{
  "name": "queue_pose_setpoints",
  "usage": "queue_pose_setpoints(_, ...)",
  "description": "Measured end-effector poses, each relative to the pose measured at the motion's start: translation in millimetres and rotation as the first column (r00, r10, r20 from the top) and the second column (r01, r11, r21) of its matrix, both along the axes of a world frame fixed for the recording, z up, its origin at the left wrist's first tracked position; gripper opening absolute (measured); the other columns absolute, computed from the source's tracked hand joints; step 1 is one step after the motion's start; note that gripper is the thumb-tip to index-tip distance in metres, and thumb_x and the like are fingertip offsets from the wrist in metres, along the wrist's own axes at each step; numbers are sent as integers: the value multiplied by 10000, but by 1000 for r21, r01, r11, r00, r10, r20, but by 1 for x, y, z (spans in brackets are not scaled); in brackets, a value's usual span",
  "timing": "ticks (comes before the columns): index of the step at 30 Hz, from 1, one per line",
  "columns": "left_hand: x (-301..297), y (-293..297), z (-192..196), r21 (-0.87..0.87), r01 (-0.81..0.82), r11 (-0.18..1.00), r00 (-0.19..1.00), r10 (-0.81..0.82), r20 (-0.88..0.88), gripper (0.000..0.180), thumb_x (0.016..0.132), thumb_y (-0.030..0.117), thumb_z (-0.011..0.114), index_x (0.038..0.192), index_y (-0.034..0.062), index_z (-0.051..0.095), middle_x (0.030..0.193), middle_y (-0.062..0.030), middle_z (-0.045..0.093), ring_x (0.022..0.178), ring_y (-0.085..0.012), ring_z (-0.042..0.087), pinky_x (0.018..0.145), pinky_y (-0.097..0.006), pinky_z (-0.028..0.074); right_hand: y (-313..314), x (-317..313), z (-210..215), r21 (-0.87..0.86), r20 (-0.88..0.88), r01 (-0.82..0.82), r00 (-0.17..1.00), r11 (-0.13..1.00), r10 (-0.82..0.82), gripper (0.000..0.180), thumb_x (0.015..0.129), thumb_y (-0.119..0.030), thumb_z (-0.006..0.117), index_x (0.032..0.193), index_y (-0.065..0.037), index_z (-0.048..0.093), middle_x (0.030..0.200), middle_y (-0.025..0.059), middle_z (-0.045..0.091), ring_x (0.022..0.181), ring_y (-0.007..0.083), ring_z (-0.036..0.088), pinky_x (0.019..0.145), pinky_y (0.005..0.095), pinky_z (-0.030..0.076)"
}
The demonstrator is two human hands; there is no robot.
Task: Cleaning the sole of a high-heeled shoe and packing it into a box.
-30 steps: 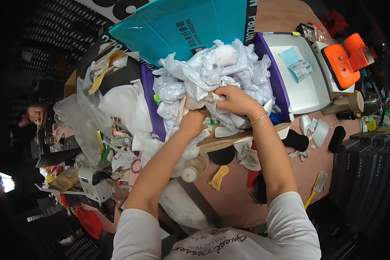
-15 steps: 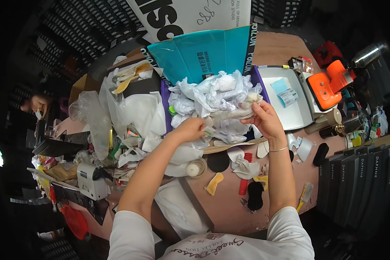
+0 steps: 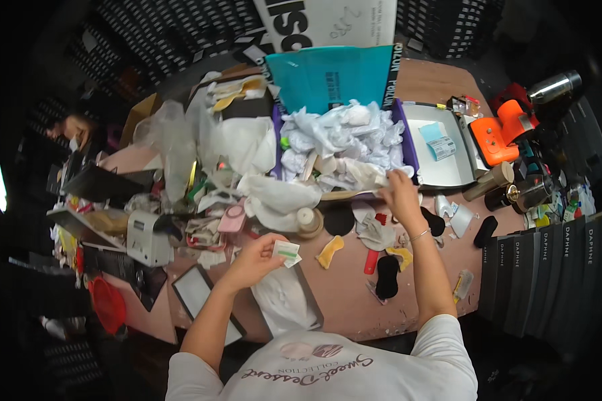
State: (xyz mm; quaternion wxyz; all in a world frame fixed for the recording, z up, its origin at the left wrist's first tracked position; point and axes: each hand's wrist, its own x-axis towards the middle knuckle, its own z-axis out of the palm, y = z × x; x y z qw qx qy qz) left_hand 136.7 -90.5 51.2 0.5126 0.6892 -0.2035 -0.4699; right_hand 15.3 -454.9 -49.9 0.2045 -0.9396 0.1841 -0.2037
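Over the front of the table, my left hand [image 3: 253, 262] pinches a small white-and-green packet [image 3: 287, 251] between thumb and fingers. My right hand [image 3: 401, 200] is at the front right corner of a purple box [image 3: 409, 144], its bent fingertips closed at the edge of cream tissue paper [image 3: 368, 174]. Crumpled white tissue paper [image 3: 341, 130] fills that box. A turquoise lid [image 3: 334, 77] rises behind it. To its right sits an open white box lid [image 3: 441, 170] with a light blue slip [image 3: 432, 132] in it.
Orange tape dispenser [image 3: 502, 137], metal cups [image 3: 489, 182] and stacked dark boxes [image 3: 528, 284] stand at the right. Yellow foam pieces [image 3: 330, 250], a black pad [image 3: 387, 276] and a tape roll [image 3: 309, 222] lie in front. Plastic bags [image 3: 174, 147] and a white label printer [image 3: 147, 237] are at the left.
My left hand has drawn back from the box toward me, carrying the small packet. My right hand has lowered to the box's front corner, and the cream tissue paper now rests in the box.
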Motion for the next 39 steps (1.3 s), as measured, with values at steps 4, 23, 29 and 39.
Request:
queue_pose_setpoints(4,-37,57,-31,-16,-172,985,977,172,124,313,870,-23,576,1181,-6,548,1019,-41,646,900,-99,616,766,-250,502,17,-11,56,-19,276,43,960,999,-36,494,823,-133,699,1271,-22,523,1305,233,488,1164,415,504,980,443,423)
queue_pose_setpoints(23,-125,252,-185,315,-765,561,550,314,774,671,785,296,728,1286,-50,445,1146,-273,550,1048,-382,571,900,-440,464,291,-156,-72,550,-206,-250,884,797,420,531,827,-48,578,1331,44,438,1002,312,604,855,411,635,733,446,520)
queue_pose_setpoints(29,-133,305,-206,342,-589,732,695,242,678,448,867,263,615,1128,-94,540,836,-230,644,774,-365,628,745,-396,506,343,-195,-61,520,-294,-235,853,821,430,434,805,-46,553,1220,56,477,913,291,628,851,457,616,768,505,489)
queue_pose_setpoints(39,-170,287,-59,-234,-334,913,693,69,-718,459,962,170,555,1360,-13,419,1303,-111,536,1189,-177,527,987,-348,445,393,-158,28,910,-104,65,992,409,73,553,965,-311,554,1366,49,429,1288,163,559,1195,251,523,1014,364,404)
